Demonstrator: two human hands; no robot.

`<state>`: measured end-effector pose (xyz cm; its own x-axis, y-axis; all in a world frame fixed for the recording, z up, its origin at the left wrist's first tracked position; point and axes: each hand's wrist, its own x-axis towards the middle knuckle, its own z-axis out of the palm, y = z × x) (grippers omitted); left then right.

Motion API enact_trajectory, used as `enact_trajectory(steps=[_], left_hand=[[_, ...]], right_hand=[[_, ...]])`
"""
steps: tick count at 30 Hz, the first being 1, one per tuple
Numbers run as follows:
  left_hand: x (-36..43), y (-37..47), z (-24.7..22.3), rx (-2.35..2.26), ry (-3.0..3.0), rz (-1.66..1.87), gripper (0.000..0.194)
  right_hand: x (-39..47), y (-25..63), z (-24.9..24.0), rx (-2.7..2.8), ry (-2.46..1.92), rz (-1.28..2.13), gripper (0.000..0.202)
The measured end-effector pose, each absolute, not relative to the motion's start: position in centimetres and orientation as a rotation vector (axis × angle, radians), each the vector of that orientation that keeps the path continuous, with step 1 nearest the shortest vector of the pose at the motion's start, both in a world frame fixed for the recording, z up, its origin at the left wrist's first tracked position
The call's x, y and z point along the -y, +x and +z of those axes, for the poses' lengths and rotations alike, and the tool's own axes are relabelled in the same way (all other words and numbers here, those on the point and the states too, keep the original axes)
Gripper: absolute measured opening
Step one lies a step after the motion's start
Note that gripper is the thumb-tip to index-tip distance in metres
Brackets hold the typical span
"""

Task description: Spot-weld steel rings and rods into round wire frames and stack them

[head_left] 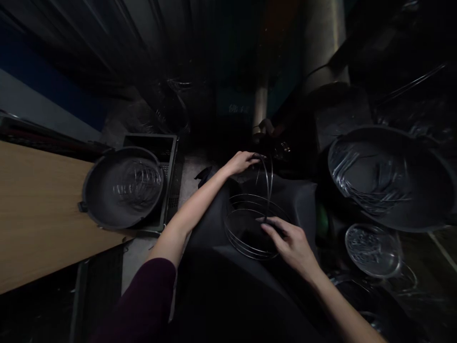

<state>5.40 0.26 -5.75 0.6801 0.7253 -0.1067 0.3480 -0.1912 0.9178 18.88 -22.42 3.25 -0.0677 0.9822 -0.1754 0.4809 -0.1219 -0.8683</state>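
Observation:
My left hand (241,163) reaches forward and is closed on the upper end of a thin bent wire (268,183). Lower down, my right hand (290,239) pinches the same wire between thumb and fingers. The wire curves between the two hands in more than one strand, and I cannot tell whether it is one piece. Beneath the hands, several thin wire hoops (246,250) lie loosely over one another on the dark cloth (207,238) across my lap.
On the left, a dark round basin (96,190) holds shiny wire pieces and sits over a crate (173,157) beside a wooden board (39,209). To the right stand a large basin (428,190) of bent metal pieces and a small bucket (387,267) of small parts. Ahead are dim pipes (326,43).

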Motion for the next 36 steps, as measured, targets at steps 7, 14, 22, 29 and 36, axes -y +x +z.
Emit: enact_trajectory(steps=[7, 14, 22, 29, 36], left_hand=[[-0.8, 5.3, -6.9, -0.827, 1.737, 0.401, 0.034], [-1.7, 6.2, -5.7, -0.713, 1.789, 0.242, 0.032], [-2.4, 6.3, -6.2, -0.686, 1.844, 0.283, 0.029], [-1.3, 4.6, -6.7, -0.690, 1.846, 0.280, 0.028], [-0.4, 5.5, -6.3, -0.844, 1.837, 0.365, 0.033]], right_hand=[[21.6, 19.9, 4.1, 1.308, -1.691, 1.388, 0.026], [18.7, 19.8, 3.6, 0.909, -1.389, 1.714, 0.025], [20.7, 21.2, 4.7, 0.967, -1.609, 1.487, 0.029], [21.0, 20.6, 5.1, 1.459, -1.579, 1.701, 0.045], [19.8, 20.3, 5.2, 1.252, -1.584, 1.820, 0.040]])
